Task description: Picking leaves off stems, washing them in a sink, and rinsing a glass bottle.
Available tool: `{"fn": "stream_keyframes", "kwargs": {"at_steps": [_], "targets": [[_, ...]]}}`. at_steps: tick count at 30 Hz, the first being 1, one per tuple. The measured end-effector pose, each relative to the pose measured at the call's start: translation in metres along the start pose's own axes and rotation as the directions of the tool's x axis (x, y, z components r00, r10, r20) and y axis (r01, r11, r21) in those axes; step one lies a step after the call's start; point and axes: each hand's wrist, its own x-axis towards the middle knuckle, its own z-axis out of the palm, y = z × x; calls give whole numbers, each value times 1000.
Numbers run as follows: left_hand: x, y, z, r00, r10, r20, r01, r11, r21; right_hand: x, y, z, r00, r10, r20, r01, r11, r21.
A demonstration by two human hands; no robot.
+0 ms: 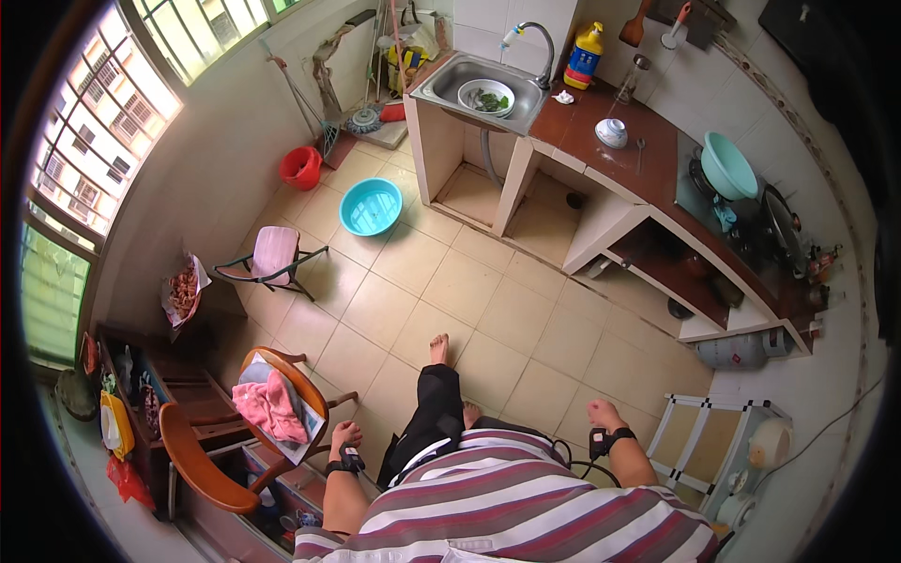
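Observation:
My left hand (346, 434) hangs at my side with loosely curled fingers, and nothing shows in it. Nearest to it is a wooden chair (271, 357) with a pink cloth (273, 407) on its seat. On the other side, my right hand (607, 415) is held low with its fingers folded in, apart from any object. Both wrists wear black strapped devices. Before me a tiled floor (450, 281) stretches to a brown counter (577, 127). A metal sink (440, 83) holds a white bowl (464, 95) with green leaves (493, 102).
A turquoise basin (371, 206), a red bucket (300, 169) and a folding chair (276, 257) stand on the floor. The counter carries a yellow-and-blue bottle (583, 56), an overturned bowl (611, 133) and a spoon (640, 155). A pale green basin (728, 167) rests on the stove. A gas cylinder (732, 352) lies at right.

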Motion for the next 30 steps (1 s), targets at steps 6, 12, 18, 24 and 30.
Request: {"fn": "stream_keyframes", "kwargs": {"at_steps": [6, 12, 18, 24, 30], "targets": [[79, 100, 62, 991, -26, 129, 16, 996, 83, 7, 14, -11, 982, 184, -48, -174, 972, 155], [114, 219, 124, 993, 13, 118, -57, 924, 379, 6, -75, -50, 951, 262, -166, -178, 900, 398], [179, 318, 215, 947, 177, 267, -307, 740, 599, 36, -73, -65, 932, 147, -331, -59, 963, 264], [160, 385, 307, 904, 194, 381, -390, 739, 549, 57, -146, -158, 933, 75, -352, 56, 936, 348], [55, 440, 366, 975, -117, 189, 3, 856, 516, 114, -195, -269, 975, -12, -221, 144, 793, 591]]}}
